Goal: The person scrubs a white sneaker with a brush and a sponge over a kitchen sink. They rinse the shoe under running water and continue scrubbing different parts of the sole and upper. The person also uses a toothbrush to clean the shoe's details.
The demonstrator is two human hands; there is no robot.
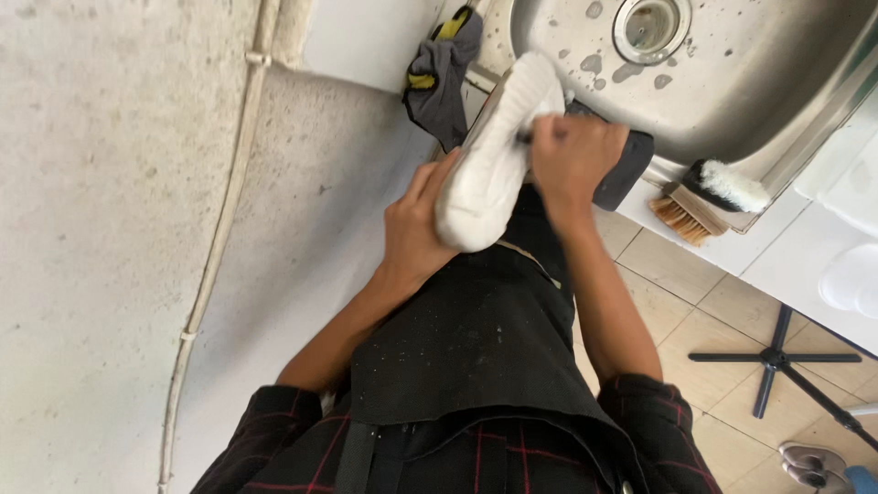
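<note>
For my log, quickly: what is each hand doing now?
Left hand: holding the white shoe from below.
Right hand: closed on something small against the shoe; cannot tell what.

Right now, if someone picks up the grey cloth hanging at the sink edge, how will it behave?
The grey cloth droops in folds over the sink edge, so it is probably floppy and light. Droplets spot the basin, so it may be damp and cling slightly. It seems unlikely to roll or break.

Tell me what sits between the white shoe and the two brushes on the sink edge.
In the head view, the right hand and a dark block-shaped thing lie between the white shoe and the brushes.
</note>
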